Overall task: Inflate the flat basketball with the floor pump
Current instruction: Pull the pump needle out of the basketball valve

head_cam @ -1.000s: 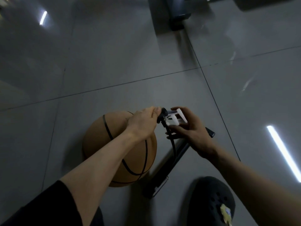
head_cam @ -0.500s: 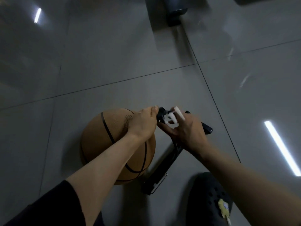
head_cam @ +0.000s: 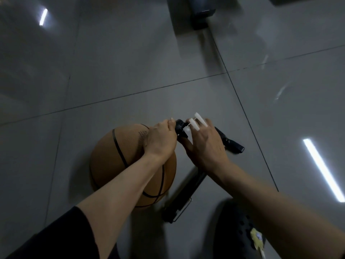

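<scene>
Orange rubber basketball (head_cam: 119, 165) on grey tile floor (head_cam: 93, 81). Beside it, left hand (head_cam: 160, 141) pinches black pump nozzle (head_cam: 180, 126); right hand (head_cam: 205, 146) holds white plastic fittings (head_cam: 196, 122). Risk: fittings slip, needle seats crooked.

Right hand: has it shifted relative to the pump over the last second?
Yes. The right hand has turned palm-down and slid up over the lying floor pump, toward the white adapters.

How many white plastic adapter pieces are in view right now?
2 long white plastic nozzle tips side by side at the right hand fingertips, beside the black hose head; others may be hidden.
</scene>
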